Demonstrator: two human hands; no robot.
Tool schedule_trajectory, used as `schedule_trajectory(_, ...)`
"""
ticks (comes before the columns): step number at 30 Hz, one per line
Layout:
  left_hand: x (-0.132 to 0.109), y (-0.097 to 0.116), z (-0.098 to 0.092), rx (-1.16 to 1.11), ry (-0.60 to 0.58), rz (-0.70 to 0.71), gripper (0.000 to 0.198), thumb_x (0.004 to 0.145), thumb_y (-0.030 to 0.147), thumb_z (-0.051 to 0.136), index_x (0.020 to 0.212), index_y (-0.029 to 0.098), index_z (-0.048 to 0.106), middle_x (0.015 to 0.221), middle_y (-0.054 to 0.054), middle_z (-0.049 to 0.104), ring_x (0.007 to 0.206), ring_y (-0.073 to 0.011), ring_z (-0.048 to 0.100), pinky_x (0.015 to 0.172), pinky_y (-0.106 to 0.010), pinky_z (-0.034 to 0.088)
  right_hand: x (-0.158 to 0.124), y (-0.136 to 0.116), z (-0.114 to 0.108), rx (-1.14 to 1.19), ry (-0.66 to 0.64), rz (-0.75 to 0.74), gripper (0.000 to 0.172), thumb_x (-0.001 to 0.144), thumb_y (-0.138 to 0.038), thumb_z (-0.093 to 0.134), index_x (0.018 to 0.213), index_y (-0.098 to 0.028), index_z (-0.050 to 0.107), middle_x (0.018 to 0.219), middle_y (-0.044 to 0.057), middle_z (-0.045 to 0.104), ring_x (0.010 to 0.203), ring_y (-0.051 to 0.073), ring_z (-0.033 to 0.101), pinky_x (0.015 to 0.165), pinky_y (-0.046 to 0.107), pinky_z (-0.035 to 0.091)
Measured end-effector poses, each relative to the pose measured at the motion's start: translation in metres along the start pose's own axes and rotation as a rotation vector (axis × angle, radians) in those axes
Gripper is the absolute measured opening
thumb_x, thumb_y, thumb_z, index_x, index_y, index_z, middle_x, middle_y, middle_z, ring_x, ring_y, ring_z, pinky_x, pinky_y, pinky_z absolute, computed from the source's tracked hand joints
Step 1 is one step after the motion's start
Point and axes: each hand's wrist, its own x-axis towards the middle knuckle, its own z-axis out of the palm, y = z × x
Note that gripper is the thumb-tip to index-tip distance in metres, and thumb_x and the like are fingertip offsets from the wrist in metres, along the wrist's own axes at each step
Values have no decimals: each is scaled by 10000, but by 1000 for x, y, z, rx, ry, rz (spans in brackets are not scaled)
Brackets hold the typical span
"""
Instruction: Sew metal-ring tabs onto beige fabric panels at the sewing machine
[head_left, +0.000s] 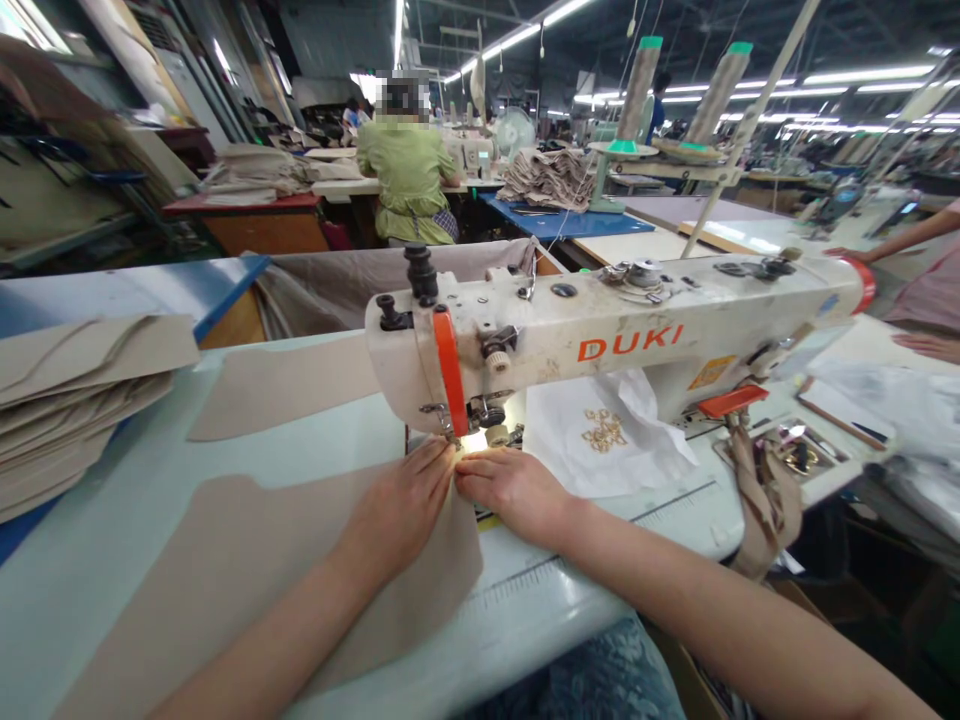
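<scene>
A large beige fabric panel (247, 540) lies on the pale sewing table, its upper edge under the presser foot area of a white sewing machine (555, 340) with an orange lever. My left hand (401, 505) rests flat on the panel, fingers stretched toward the lit needle area. On the panel's right edge, just before the needle, my right hand (517, 490) has its fingers together and bent, gripping the edge; the thumb is mostly hidden. The needle tip is obscured by fingers and glare. Behind the hands, another beige piece (292, 385) extends under the machine head.
Stacked beige pieces (82, 410) stand at left. Small gold-coloured parts (604, 430) lie on a white sheet (547, 440) right of the needle. A tray (810, 450) and hanging straps (757, 500) are farther right. A co-worker's arm (900, 240) reaches the machine's end; another person (409, 175) sits ahead.
</scene>
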Motion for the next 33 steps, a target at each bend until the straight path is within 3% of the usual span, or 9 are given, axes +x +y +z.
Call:
schedule_trajectory(24,3,4,4,-92,-49,-156,374,962,229,269,1097,97,592,1100,-144,652,1082,-231,595,929,-392,509,0,2,1,-1,28,-9,130,869,-157,596,968,-101,660,1121,106,672,1054,204,615,932,307,486)
schedule_trajectory(33,-50,36,-27,-64,-21,-197,355,942,180,320,1152,103,596,1179,-131,649,1131,-204,586,972,-347,496,-13,-46,-3,51,7,-148,105,894,-187,568,948,-131,639,1072,71,677,1018,192,599,893,311,492)
